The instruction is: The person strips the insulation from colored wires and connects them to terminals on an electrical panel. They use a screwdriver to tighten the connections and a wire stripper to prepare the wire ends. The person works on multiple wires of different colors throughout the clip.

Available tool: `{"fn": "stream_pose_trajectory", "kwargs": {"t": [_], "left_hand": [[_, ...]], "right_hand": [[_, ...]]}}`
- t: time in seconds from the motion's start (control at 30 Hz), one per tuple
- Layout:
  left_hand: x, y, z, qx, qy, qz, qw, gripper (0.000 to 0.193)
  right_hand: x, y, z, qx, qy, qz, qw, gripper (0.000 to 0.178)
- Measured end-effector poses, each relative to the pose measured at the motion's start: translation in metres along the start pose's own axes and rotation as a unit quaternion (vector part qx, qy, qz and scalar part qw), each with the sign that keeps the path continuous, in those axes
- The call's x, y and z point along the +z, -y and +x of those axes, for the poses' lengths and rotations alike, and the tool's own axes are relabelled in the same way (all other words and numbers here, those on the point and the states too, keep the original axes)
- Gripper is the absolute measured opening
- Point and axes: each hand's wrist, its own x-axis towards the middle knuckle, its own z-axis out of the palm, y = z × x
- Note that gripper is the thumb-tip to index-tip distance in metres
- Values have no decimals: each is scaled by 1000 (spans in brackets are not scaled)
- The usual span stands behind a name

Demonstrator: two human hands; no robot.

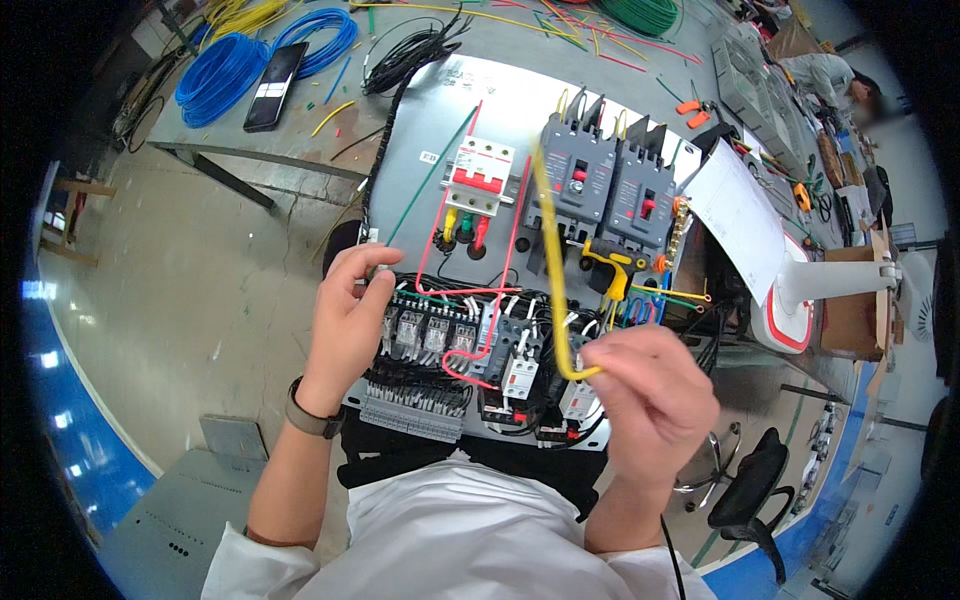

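Note:
My right hand point(655, 400) pinches the bent end of a yellow wire point(552, 245), which rises in front of a mounting panel point(440, 115) full of electrical parts. At the panel's left edge, beside a row of clear relays point(422, 333), my left hand point(350, 300) has its fingers curled, thumb and forefinger close together. What lies between them is too small to tell. Above it stands a white circuit breaker point(480, 178) with a red handle. Two dark grey moulded-case breakers point(575, 175) sit at the right. A yellow and black screwdriver point(612, 265) lies below them.
Blue wire coils point(222, 80) and a black phone point(275, 87) lie on the table at the far left. Orange-handled pliers point(692, 112) and a paper sheet point(735, 215) are at the right. A person point(830, 85) is at the far right; a black chair point(755, 490) stands lower right.

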Motion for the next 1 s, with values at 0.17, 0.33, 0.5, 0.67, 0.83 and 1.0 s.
{"fn": "stream_pose_trajectory", "kwargs": {"t": [0.17, 0.33, 0.5, 0.67, 0.83, 1.0], "left_hand": [[1, -4, -9, 6, -1, 4, 1000, 27], [4, -7, -15, 57, -9, 65, 996, 29], [-2, -10, -16, 56, -45, 33, 997, 31], [-5, -73, -46, 21, -59, -59, 996, 19], [10, -132, -67, 137, 147, -110, 973, 32], [18, -125, -71, 61, 115, -258, 957, 27]], "right_hand": [[11, -5, -10, 2, 39, 3, 999, 27], [12, -5, -13, 4, 26, 26, 999, 27], [5, -8, -16, 24, -36, 61, 997, 25], [6, -11, -25, 54, -59, 107, 991, 29], [34, -6, -20, -54, 12, 78, 995, 38], [40, 2, -22, -27, 43, 53, 997, 32]]}}
